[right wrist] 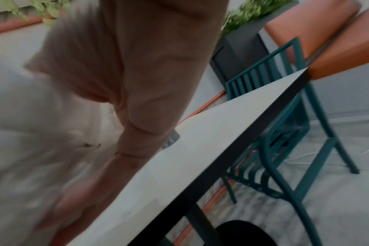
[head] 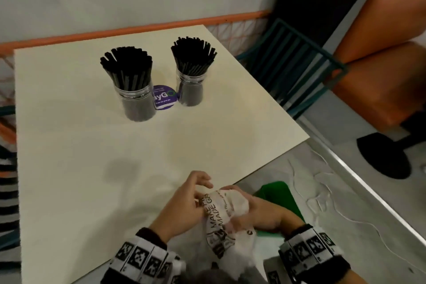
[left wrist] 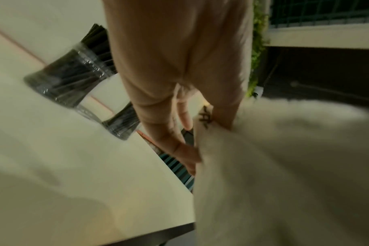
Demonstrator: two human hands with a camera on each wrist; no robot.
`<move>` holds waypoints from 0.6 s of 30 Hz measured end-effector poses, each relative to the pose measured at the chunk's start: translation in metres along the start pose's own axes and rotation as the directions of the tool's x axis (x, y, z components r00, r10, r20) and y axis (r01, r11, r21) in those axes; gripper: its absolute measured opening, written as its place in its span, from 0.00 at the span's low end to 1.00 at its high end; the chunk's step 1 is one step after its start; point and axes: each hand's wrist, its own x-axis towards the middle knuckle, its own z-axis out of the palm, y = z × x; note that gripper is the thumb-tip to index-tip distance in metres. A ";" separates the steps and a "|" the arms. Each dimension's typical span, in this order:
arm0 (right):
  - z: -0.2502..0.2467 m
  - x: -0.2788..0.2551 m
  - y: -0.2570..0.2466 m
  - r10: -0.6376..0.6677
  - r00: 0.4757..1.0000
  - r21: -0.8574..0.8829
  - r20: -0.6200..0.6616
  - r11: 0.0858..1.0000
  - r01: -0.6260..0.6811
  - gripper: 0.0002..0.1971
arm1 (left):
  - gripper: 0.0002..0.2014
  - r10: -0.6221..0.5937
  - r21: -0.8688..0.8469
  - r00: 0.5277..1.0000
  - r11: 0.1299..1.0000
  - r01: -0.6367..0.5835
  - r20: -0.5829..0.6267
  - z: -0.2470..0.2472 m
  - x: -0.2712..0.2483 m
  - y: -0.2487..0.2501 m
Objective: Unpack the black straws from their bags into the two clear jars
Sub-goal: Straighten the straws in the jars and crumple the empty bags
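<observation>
At 5 o'clock on the table (head: 69, 145), your left hand (head: 182, 205) and right hand (head: 260, 214) pinched the crumpled printed plastic bag (head: 221, 210); it looked light, limp, slippery, so grip bunched folds.

I see my two bare hands, the left hand (head: 182, 206) and the right hand (head: 265, 217). Each wrist wears a dark fuzzy cuff wrapped by a white band of square black-and-white coded markers: left wristband (head: 143, 258), right wristband (head: 309, 249). I can make out no sleeves beyond them.
</observation>
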 end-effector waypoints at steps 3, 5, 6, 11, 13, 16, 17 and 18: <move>-0.004 -0.022 0.017 -0.155 0.964 -0.076 -0.215 0.987 0.141 0.26 | 0.20 -0.140 -0.188 0.949 0.962 0.197 0.281 0.006 0.008 0.004; -0.012 -0.031 0.032 -0.228 0.875 -0.077 -0.428 0.973 0.216 0.22 | 0.26 -0.187 -0.289 0.864 0.891 0.350 0.468 0.016 0.011 0.008; -0.016 -0.036 0.039 -0.251 0.819 -0.077 -0.516 0.966 0.248 0.21 | 0.31 -0.187 -0.270 0.835 0.891 0.366 0.517 0.024 0.013 0.011; -0.019 -0.042 0.052 -0.337 0.541 -0.234 -0.771 0.939 0.252 0.15 | 0.35 -0.198 -0.011 0.894 0.975 0.221 0.403 0.070 0.039 0.015; -0.023 -0.045 0.061 -0.390 0.431 -0.289 -0.813 0.915 0.282 0.21 | 0.34 -0.255 0.011 0.889 0.962 0.271 0.380 0.088 0.054 0.012; -0.035 -0.059 0.082 -0.476 0.403 -0.414 -0.782 0.879 0.236 0.27 | 0.32 -0.338 0.037 0.864 0.936 0.350 0.374 0.116 0.077 0.011; -0.042 -0.065 0.088 -0.484 0.460 -0.438 -0.744 0.874 0.212 0.30 | 0.31 -0.371 0.039 0.852 0.922 0.384 0.370 0.125 0.087 0.009; -0.049 -0.070 0.095 -0.477 0.540 -0.459 -0.694 0.870 0.179 0.37 | 0.30 -0.404 0.040 0.842 0.907 0.418 0.359 0.136 0.095 0.006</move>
